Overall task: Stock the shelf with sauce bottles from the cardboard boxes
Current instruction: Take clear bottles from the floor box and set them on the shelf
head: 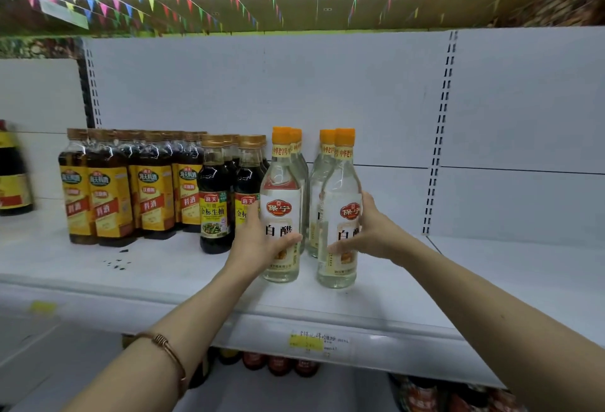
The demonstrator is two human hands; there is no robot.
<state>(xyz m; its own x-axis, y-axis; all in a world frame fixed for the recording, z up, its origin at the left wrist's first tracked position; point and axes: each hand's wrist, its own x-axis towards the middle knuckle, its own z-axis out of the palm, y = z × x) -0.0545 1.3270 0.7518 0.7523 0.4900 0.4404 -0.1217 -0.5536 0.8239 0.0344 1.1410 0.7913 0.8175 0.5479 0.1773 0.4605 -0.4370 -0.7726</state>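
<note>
A person reaches both bare arms up to a white shelf (163, 274) and holds a clear vinegar bottle in each hand. The left hand (258, 248) wraps the lower label of the left bottle (281, 215), thumb across the front and fingers curled behind, so the grip is closed round it. The right hand (366, 231) grips the right bottle (340, 215) the same way from its right side, thumb low across the front and fingers up along the far side. Both bottles stand upright on the shelf near its front edge, just beside each other with a narrow gap between them. Each has an orange cap and a white label with a red emblem.

Right behind each held bottle stand more vinegar bottles (322, 182) of the same kind, forming two short rows running back toward the rear panel.

To the left, touching the left bottle's row, stand dark soy bottles (214, 202) with gold caps. Farther left is a block of cooking wine bottles (131, 189) with yellow labels. A blurred dark bottle (13, 179) sits at the left edge of the view, well apart.

A bracelet (167, 349) circles the left forearm. A yellow price tag (306, 343) is fixed to the shelf's front lip, and bottle tops show on the shelf below. Coloured bunting (183, 2) hangs under the ceiling.
</note>
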